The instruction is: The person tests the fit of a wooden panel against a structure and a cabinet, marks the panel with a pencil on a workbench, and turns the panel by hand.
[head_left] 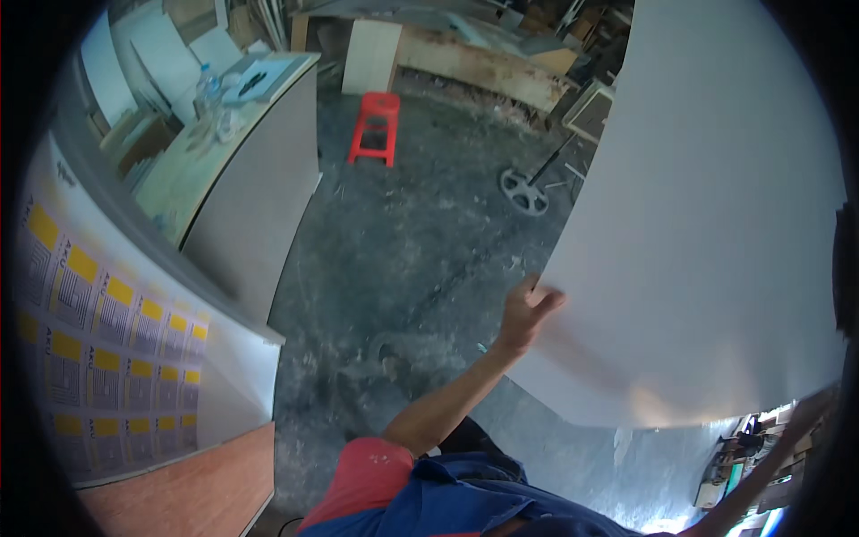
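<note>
A large white board (707, 215) stands tilted in front of me and fills the right side of the view. My left hand (530, 315) is closed on its left edge, with the thumb lying on the white face and the other fingers out of sight behind it. From the lower right my other forearm reaches up to the board's lower right corner. There my right hand (812, 403) meets the board's edge in the dark rim of the picture, and its fingers cannot be made out.
A red plastic stool (376, 130) stands on the grey concrete floor (403, 242), with a grey wheel-shaped base (523, 192) farther right. At left are a workbench (192, 170) with a bottle and a panel with yellow-and-grey printed squares (107, 340). Boards and scrap line the back.
</note>
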Demonstrator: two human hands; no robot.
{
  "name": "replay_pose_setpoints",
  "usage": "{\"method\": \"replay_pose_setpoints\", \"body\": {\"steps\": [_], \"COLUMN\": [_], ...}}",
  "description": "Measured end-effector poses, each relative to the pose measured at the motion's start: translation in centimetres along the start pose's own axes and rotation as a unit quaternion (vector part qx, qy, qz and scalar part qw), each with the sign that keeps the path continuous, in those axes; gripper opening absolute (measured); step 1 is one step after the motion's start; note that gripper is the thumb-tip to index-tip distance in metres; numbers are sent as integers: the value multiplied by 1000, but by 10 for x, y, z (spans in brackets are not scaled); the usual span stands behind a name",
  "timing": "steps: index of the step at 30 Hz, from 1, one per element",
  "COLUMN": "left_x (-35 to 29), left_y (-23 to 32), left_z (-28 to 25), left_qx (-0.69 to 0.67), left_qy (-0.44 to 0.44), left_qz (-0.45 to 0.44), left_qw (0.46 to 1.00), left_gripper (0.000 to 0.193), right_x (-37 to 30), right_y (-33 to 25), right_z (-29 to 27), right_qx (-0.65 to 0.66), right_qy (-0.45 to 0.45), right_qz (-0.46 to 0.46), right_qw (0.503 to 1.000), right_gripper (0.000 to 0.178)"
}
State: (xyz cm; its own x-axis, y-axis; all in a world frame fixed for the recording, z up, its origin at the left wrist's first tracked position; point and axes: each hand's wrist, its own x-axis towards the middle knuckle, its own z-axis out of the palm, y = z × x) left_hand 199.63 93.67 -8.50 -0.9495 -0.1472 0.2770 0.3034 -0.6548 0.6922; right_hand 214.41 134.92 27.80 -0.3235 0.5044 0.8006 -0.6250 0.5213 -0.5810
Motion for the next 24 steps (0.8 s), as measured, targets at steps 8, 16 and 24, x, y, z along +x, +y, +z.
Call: {"method": "replay_pose_setpoints", "body": {"steps": [8,16,24], "left_x": [183,344,517], "left_y": [64,150,261], "left_z": [164,194,77], "left_qx": [-40,232,354], "left_qy": [-208,-272,-204], "left_qz": [30,78,408], "left_qw": [977,930,817], "left_gripper": [70,30,31], "right_x": [-222,-236,-155], "right_y": [118,190,222], "right_z": [-11,167,425], "right_qx": [-184,48,220], "right_qy": [116,-19,271], "right_qz": [6,-84,4], "right_qw": [976,995,937], "right_gripper": [38,41,27]}}
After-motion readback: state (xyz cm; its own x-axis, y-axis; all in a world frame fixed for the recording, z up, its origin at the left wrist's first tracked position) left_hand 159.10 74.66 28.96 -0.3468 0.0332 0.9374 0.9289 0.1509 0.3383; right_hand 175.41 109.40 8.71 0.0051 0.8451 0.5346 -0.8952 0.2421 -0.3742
